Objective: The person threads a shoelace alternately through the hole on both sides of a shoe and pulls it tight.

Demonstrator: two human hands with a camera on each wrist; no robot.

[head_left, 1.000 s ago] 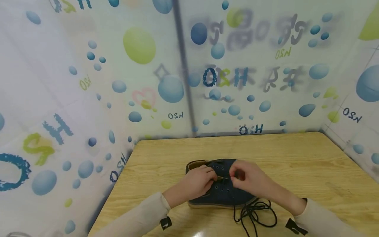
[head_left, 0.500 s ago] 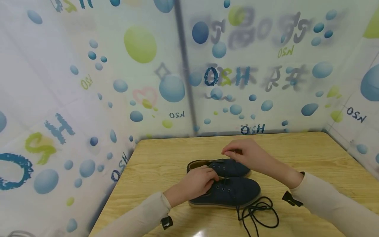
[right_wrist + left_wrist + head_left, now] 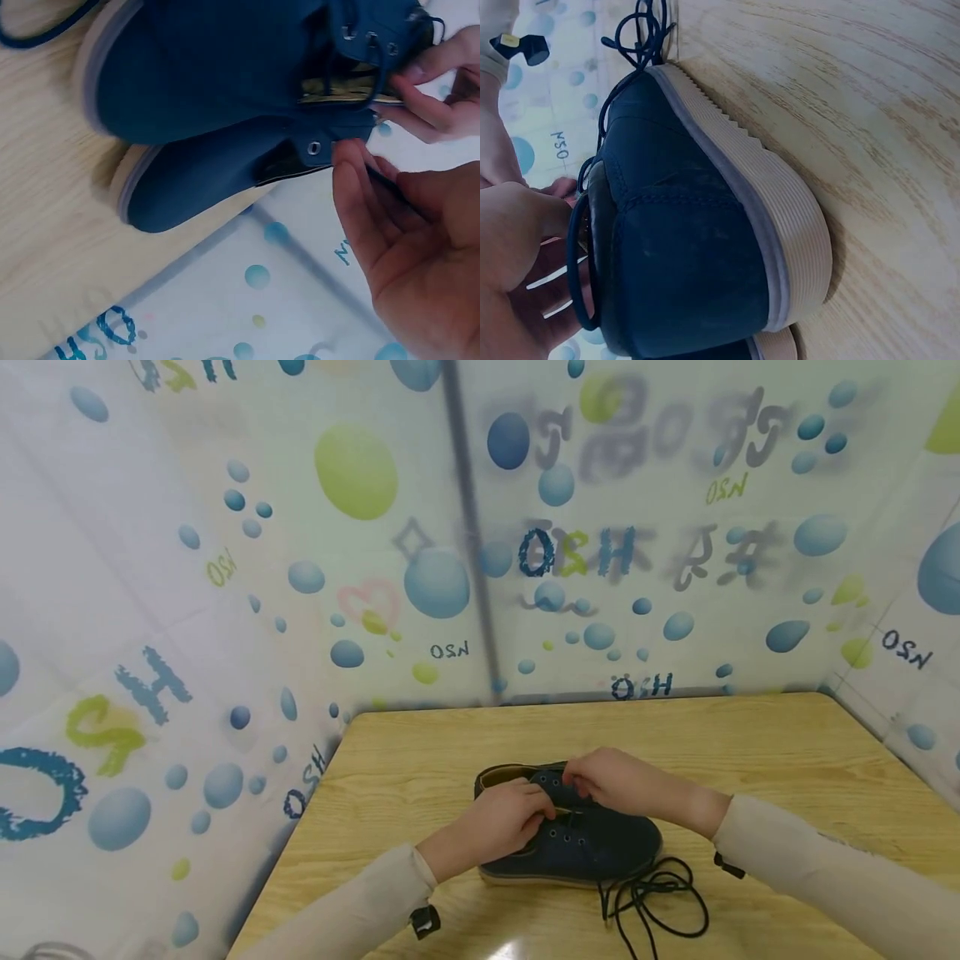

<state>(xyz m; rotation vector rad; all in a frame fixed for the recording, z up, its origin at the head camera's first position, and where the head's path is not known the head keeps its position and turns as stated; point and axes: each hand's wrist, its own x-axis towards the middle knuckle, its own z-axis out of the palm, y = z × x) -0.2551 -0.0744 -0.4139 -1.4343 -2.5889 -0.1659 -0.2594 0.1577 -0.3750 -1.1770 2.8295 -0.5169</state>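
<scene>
A navy lace-up shoe [image 3: 611, 852] stands nearest on the wooden table, its toe to the right. My left hand [image 3: 495, 822] is at its opening, with thumb and finger gripping the edge by the tongue, as the right wrist view shows. A second navy shoe [image 3: 191, 184] stands right behind it, partly covered by the hands in the head view. Above the eyelets, my right hand [image 3: 618, 783] pinches a dark shoelace [image 3: 394, 187] between thumb and fingers. Lace also runs through the near shoe's eyelets [image 3: 373, 37].
A loose tangle of black lace [image 3: 660, 887] lies by the near shoe's toe, trailing toward the table's front. The wooden table [image 3: 787, 793] meets a light wall sheet [image 3: 420, 677] with printed bubbles along its back and sides.
My right hand rose up and away from the near shoe, uncovering its toe, then came back down over the eyelets. The left hand stayed at the opening.
</scene>
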